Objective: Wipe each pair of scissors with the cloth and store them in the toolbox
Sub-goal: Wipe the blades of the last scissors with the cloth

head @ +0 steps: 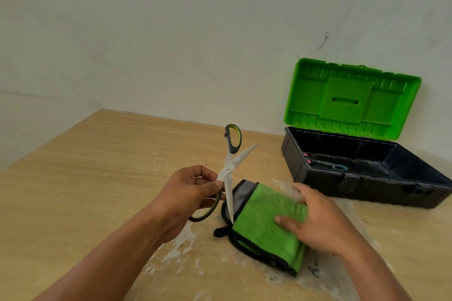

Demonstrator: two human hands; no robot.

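At the bottom of the frame two bare forearms come in, one from the lower left and one from the lower right. The left hand point(186, 193), a little left of the centre, is closed around the green-black scissors point(228, 168). Its thumb and fingers pinch the metal just under the pivot, and the lower handle loop passes through the hand and comes out below it. The scissors are spread wide. One handle stands up above the hand, one blade points to the upper right, and the other blade points straight down to the left edge of the cloth point(259, 217). Whether the tip touches the cloth, I cannot tell.

The cloth is green with a dark border and a grey underside. It lies folded on the table point(97, 154), in the lower centre. The right hand point(318, 222) rests on it palm down. The thumb is straight on the top surface and the fingers, only lightly bent, reach over its far edge; the hand is not closed.

The wooden table has white stains point(182, 239) around the cloth.

Farther, at the right of the frame, stands the toolbox point(367, 188), black, well apart from the scissors in the hand. Its green lid point(349, 98) is open and leans back to the wall point(171, 32). Inside lies another pair of scissors point(327, 163) with a blue handle, and two small pink parts show at the left inner side.
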